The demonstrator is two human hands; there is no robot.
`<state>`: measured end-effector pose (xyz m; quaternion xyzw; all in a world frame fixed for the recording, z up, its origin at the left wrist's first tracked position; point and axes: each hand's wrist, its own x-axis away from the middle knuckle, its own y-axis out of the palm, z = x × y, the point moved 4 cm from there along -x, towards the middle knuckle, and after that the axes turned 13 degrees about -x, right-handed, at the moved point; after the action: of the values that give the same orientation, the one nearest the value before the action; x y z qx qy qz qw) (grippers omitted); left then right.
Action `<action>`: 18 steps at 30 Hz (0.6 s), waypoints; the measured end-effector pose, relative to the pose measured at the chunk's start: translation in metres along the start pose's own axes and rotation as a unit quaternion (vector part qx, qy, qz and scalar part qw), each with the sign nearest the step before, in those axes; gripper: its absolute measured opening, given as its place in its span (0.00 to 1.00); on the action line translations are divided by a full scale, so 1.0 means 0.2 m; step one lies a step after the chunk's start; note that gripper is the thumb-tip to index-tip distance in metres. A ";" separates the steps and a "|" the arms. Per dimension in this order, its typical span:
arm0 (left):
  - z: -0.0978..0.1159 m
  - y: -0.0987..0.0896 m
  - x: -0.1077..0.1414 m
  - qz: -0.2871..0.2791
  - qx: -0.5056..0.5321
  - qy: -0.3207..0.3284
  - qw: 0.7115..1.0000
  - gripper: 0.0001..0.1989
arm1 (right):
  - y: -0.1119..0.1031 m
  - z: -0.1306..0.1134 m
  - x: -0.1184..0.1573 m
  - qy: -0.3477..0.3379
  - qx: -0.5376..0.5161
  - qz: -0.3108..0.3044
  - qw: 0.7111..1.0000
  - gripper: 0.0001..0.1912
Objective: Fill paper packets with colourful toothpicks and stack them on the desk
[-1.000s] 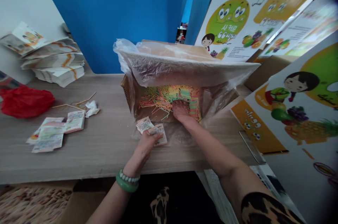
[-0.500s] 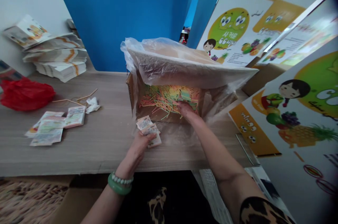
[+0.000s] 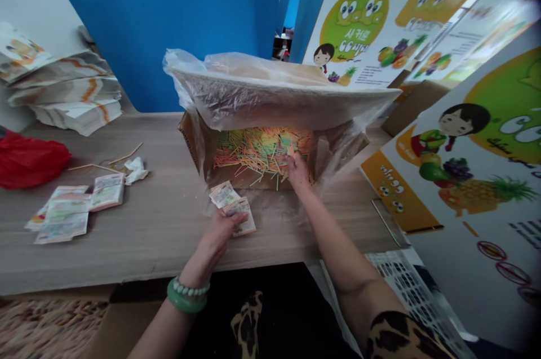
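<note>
My left hand [image 3: 223, 227] pinches a small printed packet [image 3: 245, 218] at the table's front, and a second printed packet [image 3: 224, 194] lies against it, toward the box. My right hand [image 3: 297, 168] is inside the front of an open cardboard box [image 3: 192, 142] lined with clear plastic. Its fingers are closed on a few thin coloured sticks, some poking up from the fingertips. Many loose sticks [image 3: 249, 150] in pink, green, yellow and orange fill the box around that hand. The plastic-covered flap [image 3: 262, 102] stands over the back of the box.
Printed packets [image 3: 67, 212] lie on the table [image 3: 160, 235] at the left, near a crumpled tissue [image 3: 136, 170] and a red plastic bag [image 3: 34, 160]. Stacked flat packaging [image 3: 80, 111] is behind them. Large printed cartons [image 3: 473, 178] stand at the right, above a white basket [image 3: 406, 286].
My right hand has turned and lifted slightly, with sticks now showing at its fingertips. My left hand still holds the packet. The whole view has shifted a little to the right.
</note>
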<state>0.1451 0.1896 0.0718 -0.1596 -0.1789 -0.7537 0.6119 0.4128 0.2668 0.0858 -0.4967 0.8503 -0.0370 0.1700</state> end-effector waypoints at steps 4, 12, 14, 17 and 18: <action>0.08 0.02 -0.01 0.013 -0.048 0.112 0.992 0.13 | 0.03 -0.07 0.21 -0.016 -0.038 -0.048 0.998 0.14; 0.15 0.31 -0.11 -0.103 -0.234 0.324 0.911 0.04 | 0.24 0.07 0.55 0.013 -0.015 -0.203 0.979 0.09; 0.12 0.33 -0.13 -0.117 -0.229 0.296 0.920 0.05 | 0.23 0.07 0.54 0.010 -0.006 -0.204 0.979 0.09; 0.12 0.25 -0.12 -0.057 -0.154 0.249 0.955 0.05 | 0.21 0.05 0.52 0.004 -0.008 -0.214 0.977 0.08; 0.13 0.20 -0.12 -0.021 -0.113 0.219 0.969 0.07 | 0.21 0.05 0.51 0.014 -0.036 -0.203 0.978 0.07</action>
<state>0.1901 0.2152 0.0866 -0.0550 0.0429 -0.7984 0.5981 0.3362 0.2014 0.0401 -0.6644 0.7347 -0.0467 0.1288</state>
